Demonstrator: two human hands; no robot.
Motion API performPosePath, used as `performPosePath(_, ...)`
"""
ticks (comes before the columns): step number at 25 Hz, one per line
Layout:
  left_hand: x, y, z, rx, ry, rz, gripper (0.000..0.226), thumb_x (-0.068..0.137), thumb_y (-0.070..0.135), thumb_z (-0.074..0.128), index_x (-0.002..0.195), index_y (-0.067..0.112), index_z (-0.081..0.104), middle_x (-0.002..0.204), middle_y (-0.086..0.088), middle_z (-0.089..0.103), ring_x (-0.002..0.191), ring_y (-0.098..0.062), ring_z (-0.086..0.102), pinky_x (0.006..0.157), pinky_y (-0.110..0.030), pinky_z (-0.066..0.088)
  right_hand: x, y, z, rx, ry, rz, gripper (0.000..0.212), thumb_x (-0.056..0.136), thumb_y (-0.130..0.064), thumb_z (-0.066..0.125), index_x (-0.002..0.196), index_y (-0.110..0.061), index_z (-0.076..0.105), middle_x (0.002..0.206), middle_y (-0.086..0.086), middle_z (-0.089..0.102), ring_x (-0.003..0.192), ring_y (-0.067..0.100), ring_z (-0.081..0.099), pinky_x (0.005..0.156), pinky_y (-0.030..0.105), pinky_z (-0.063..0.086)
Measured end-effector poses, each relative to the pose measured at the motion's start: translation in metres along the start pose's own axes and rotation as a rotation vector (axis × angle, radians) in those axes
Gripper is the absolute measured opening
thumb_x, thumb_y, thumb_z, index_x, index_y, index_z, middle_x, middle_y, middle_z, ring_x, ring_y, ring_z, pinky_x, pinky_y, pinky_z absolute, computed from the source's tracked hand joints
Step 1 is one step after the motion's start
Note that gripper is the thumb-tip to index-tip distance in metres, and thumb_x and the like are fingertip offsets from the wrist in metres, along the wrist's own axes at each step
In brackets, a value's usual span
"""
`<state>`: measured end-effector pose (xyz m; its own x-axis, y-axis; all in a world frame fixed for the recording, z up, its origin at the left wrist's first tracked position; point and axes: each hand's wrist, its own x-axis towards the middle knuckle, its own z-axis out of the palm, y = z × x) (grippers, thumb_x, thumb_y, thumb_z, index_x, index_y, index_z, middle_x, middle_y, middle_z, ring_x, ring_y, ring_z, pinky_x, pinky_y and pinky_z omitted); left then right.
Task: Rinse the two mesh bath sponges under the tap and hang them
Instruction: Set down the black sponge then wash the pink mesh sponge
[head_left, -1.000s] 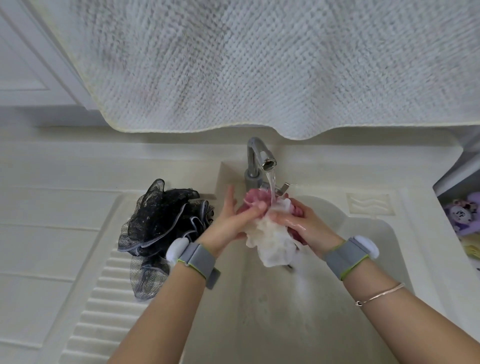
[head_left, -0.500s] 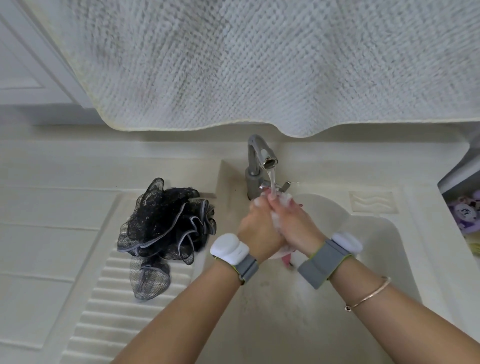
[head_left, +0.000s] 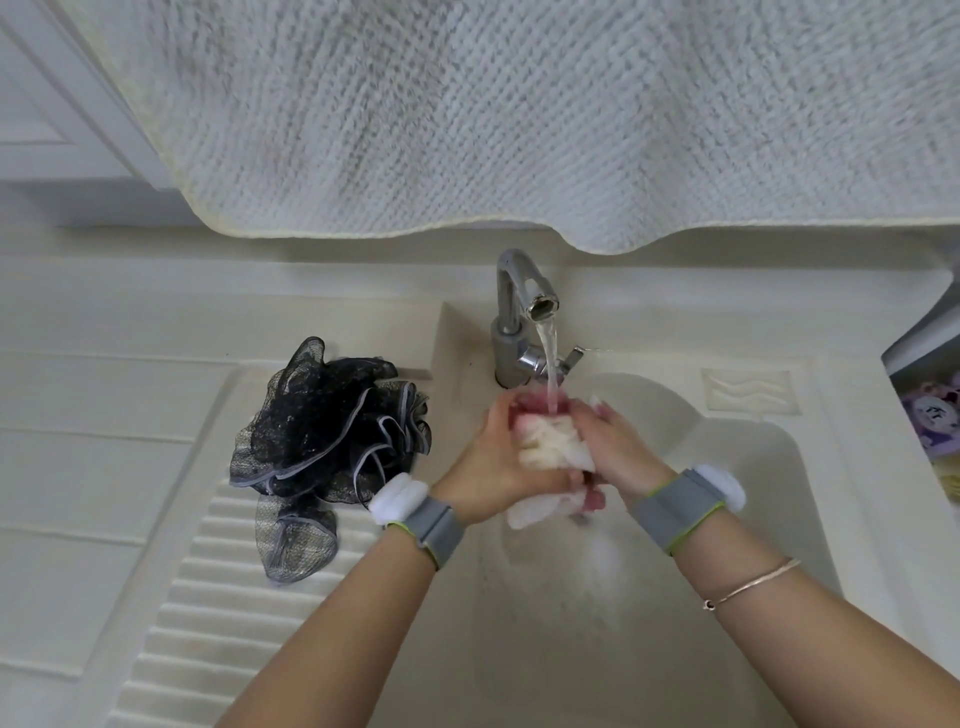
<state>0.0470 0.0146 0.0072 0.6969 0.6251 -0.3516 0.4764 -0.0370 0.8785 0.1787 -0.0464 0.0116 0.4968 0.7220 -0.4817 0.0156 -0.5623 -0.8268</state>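
under the tap (head_left: 524, 296), two hands (head_left: 550, 457) squeeze one pink-white sponge (head_left: 550, 447); one black sponge (head_left: 332, 431) beside.

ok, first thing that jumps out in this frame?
Both hands, left hand and right hand, squeeze a pink and white sponge under the running tap over the basin. The black mesh sponge lies on the ribbed drainboard to the left, and a white towel hangs across the top.

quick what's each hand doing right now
Left hand: gripping the pink and white mesh sponge under the tap.
Right hand: gripping the same sponge.
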Motion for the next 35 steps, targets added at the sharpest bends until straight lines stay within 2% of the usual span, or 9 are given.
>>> performPosePath(3, -0.005, -0.005, -0.001, -0.231, -0.115, 0.026, 0.101, 0.064, 0.023, 0.088, 0.142, 0.009, 0.026, 0.13, 0.0, 0.059, 0.121, -0.015, 0.056, 0.101, -0.031, 0.048, -0.002, -0.001, -0.004, 0.3, -0.133, 0.105, 0.041, 0.09, -0.052, 0.05, 0.094, -0.016, 0.068, 0.075, -0.001, 0.069, 0.065, 0.009, 0.068, 0.054, 0.022, 0.046)
performPosePath(6, -0.008, 0.002, 0.007, -0.274, 0.043, 0.095, 0.061, 0.063, 0.008, 0.077, 0.118, 0.018, 0.05, 0.115, -0.012, 0.066, 0.107, -0.02, 0.065, 0.089, -0.031, 0.055, -0.012, 0.0, -0.002, -0.003, -0.118, -0.001, 0.052, 0.087, -0.064, 0.046, 0.123, -0.027, 0.044, 0.078, -0.003, 0.059, 0.045, -0.003, 0.054, 0.049, 0.016, 0.038)
performPosePath(10, 0.0, 0.0, 0.012, -0.281, 0.145, 0.047, 0.066, 0.059, 0.019, 0.073, 0.121, 0.023, 0.049, 0.11, -0.004, 0.067, 0.102, -0.02, 0.065, 0.076, -0.032, 0.056, -0.026, -0.006, -0.007, 0.083, -0.115, -0.302, 0.035, 0.092, -0.031, 0.058, 0.122, -0.04, 0.042, 0.105, -0.012, 0.061, 0.096, 0.002, 0.061, 0.079, 0.01, 0.045)
performPosePath(13, 0.004, 0.008, 0.024, 0.086, 0.234, 0.124, 0.062, 0.065, 0.038, 0.062, 0.123, 0.023, 0.046, 0.111, -0.002, 0.058, 0.107, -0.019, 0.058, 0.083, -0.032, 0.051, -0.027, -0.011, 0.0, -0.131, -0.055, -0.331, 0.031, 0.086, -0.047, 0.06, 0.11, -0.036, 0.045, 0.109, -0.008, 0.061, 0.106, 0.013, 0.057, 0.09, 0.026, 0.042)
performPosePath(17, 0.002, 0.029, 0.03, 0.764, 0.465, 0.318, 0.044, 0.079, 0.025, 0.042, 0.111, 0.005, 0.064, 0.09, -0.01, 0.06, 0.078, -0.024, 0.062, 0.046, -0.026, 0.043, -0.019, -0.017, 0.002, -0.173, 0.05, -0.232, 0.045, 0.091, -0.059, 0.04, 0.111, -0.02, 0.048, 0.11, 0.003, 0.065, 0.107, 0.025, 0.058, 0.083, 0.031, 0.039)
performPosePath(22, 0.016, 0.006, 0.035, 0.97, 0.472, 0.525, 0.043, 0.059, 0.024, 0.06, 0.097, 0.005, 0.056, 0.068, -0.007, 0.057, 0.046, -0.018, 0.056, 0.028, -0.016, 0.031, -0.003, -0.012, 0.009, -0.151, 0.082, -0.063, 0.038, 0.102, -0.027, 0.031, 0.133, -0.008, 0.044, 0.131, 0.015, 0.052, 0.122, 0.033, 0.049, 0.09, 0.034, 0.038)
performPosePath(29, -0.005, 0.001, 0.003, 0.071, 0.031, 0.027, 0.083, 0.061, 0.044, 0.082, 0.131, 0.035, 0.038, 0.128, 0.007, 0.038, 0.116, -0.011, 0.048, 0.094, -0.026, 0.045, -0.01, -0.005, 0.008, 0.076, 0.114, -0.029, 0.028, 0.1, -0.03, 0.033, 0.108, -0.016, 0.056, 0.103, 0.008, 0.063, 0.096, 0.026, 0.059, 0.086, 0.035, 0.047)
performPosePath(32, -0.021, 0.001, -0.001, -0.231, -0.034, -0.085, 0.069, 0.061, 0.049, 0.079, 0.115, 0.052, 0.035, 0.123, 0.013, 0.054, 0.112, -0.008, 0.054, 0.092, -0.028, 0.047, -0.013, -0.009, 0.0, 0.425, 0.126, 0.107, 0.016, 0.098, -0.033, 0.04, 0.098, -0.021, 0.051, 0.091, 0.008, 0.062, 0.073, 0.022, 0.059, 0.052, 0.025, 0.048)
performPosePath(35, -0.026, 0.004, 0.018, -0.369, -0.099, -0.093, 0.047, 0.068, 0.036, 0.076, 0.108, 0.019, 0.06, 0.081, 0.006, 0.07, 0.069, -0.01, 0.064, 0.061, -0.026, 0.053, -0.024, -0.008, 0.007, 0.643, 0.021, 0.269, 0.017, 0.095, -0.041, 0.049, 0.098, -0.024, 0.051, 0.078, 0.002, 0.06, 0.059, 0.015, 0.058, 0.039, 0.016, 0.042)
